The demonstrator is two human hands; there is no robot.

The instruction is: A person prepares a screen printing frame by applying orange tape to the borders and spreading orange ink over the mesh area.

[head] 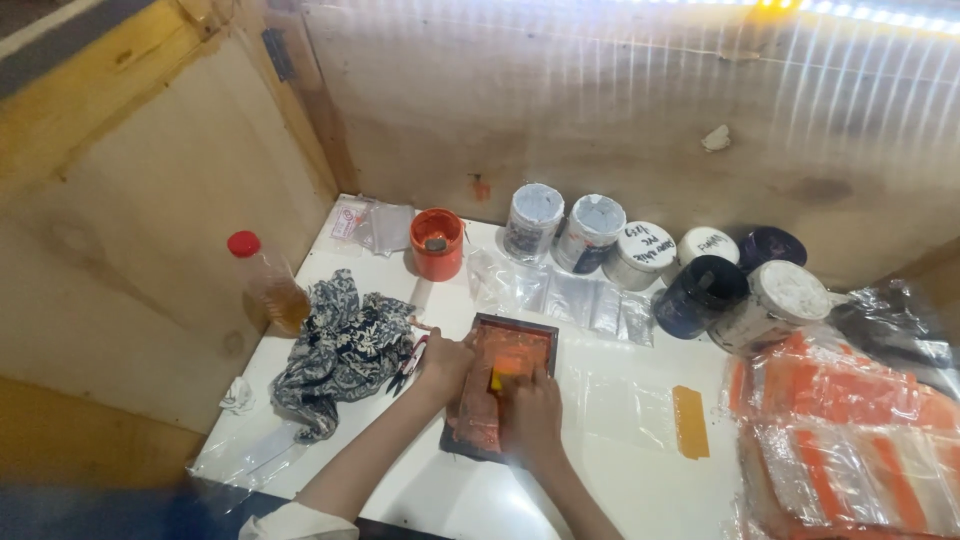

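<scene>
Item: dark-framed rectangular printing screen coated in orange ink (503, 385), at centre of the white tabletop (620, 420). I see my left hand (445, 365) clamped on the frame's 9 o'clock edge; my right hand (532, 418) is closed on a small yellow squeegee (497, 380) pressed into the ink.

Risk: the frame could shift if the left hand's pressure slackens, smearing the print, I judge.

At 12 o'clock: orange plastic tub (437, 243), open, dark lump inside. At 1 to 2 o'clock: a row of ink-stained jars (660, 265), lids on, contents hidden. At 10 o'clock: red-capped bottle of amber liquid (268, 283). At 9 o'clock: patterned rag (340, 350). At 3 o'clock: orange-printed clear packets (850, 430).
</scene>
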